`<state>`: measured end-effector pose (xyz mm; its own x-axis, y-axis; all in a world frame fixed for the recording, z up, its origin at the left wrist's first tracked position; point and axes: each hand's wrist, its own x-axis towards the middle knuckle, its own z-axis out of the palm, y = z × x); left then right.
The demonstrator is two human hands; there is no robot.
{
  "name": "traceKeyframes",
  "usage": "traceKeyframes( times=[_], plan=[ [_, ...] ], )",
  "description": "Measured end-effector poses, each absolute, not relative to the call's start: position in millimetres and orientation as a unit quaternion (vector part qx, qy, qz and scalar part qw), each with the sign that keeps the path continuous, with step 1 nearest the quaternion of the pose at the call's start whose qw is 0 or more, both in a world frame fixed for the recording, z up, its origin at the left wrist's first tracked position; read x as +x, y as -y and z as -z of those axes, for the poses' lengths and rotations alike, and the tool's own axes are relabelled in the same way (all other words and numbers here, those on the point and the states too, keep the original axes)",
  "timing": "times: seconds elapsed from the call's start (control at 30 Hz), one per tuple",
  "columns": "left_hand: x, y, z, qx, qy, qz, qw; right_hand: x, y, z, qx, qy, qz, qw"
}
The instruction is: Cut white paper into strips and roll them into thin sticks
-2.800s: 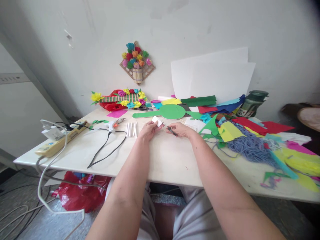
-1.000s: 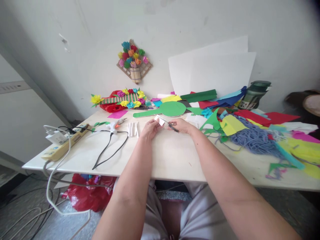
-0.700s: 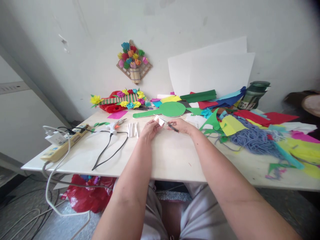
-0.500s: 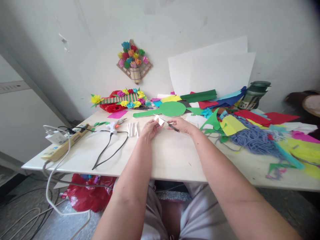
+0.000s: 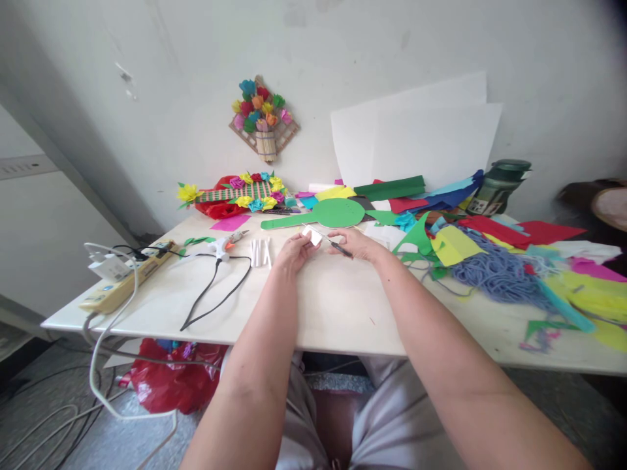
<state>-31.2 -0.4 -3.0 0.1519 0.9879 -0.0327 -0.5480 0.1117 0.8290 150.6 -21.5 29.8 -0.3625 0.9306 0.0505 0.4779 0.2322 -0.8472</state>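
Observation:
Pinched in my left hand (image 5: 294,250) is a small white piece of paper (image 5: 313,236). My right hand (image 5: 356,243) grips a pair of scissors (image 5: 339,249) with dark handles, and the blades reach left to the paper's edge. Several thin white paper rolls (image 5: 260,252) lie side by side to the left of my left hand. Just behind both hands rests a green guitar-shaped cutout (image 5: 337,213) with a round body and a long strip. Whether the blades are closed is too small to tell.
A glue gun (image 5: 223,248) with a looping black cord lies left, beside a power strip (image 5: 115,288). A flower-trimmed guitar craft (image 5: 235,194) stands behind. Blue yarn (image 5: 504,271), coloured paper scraps (image 5: 458,245) and a dark bottle (image 5: 499,187) crowd the right side.
Both hands stay nearly in place on the paper and scissors. The scissors shift very slightly, and the whole view moves a little.

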Motion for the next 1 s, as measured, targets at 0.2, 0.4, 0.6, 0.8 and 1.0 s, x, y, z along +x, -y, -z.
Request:
traceKeyframes(
  times=[0.2,0.4,0.6,0.8,1.0],
  plan=[
    [-30.4,0.5,2.3,0.34,-0.317,-0.571,0.676,148.5,25.6,-32.9,-0.483,0.72,-0.399,0.298],
    [-31.4,1.2,2.4,0.352,-0.317,-0.562,0.678,149.8,25.7,-32.9,-0.481,0.725,-0.4,0.287],
    [-29.0,2.2,5.5,0.382,-0.318,-0.526,0.69,149.9,22.2,-27.5,-0.49,0.722,-0.397,0.285],
    [-28.4,-1.4,9.5,0.391,-0.308,-0.52,0.694,148.0,23.6,-26.4,-0.505,0.716,-0.388,0.284],
    [-28.1,-0.5,8.3,0.381,-0.322,-0.523,0.691,146.6,21.0,-25.4,-0.507,0.693,-0.401,0.318]
  ],
)
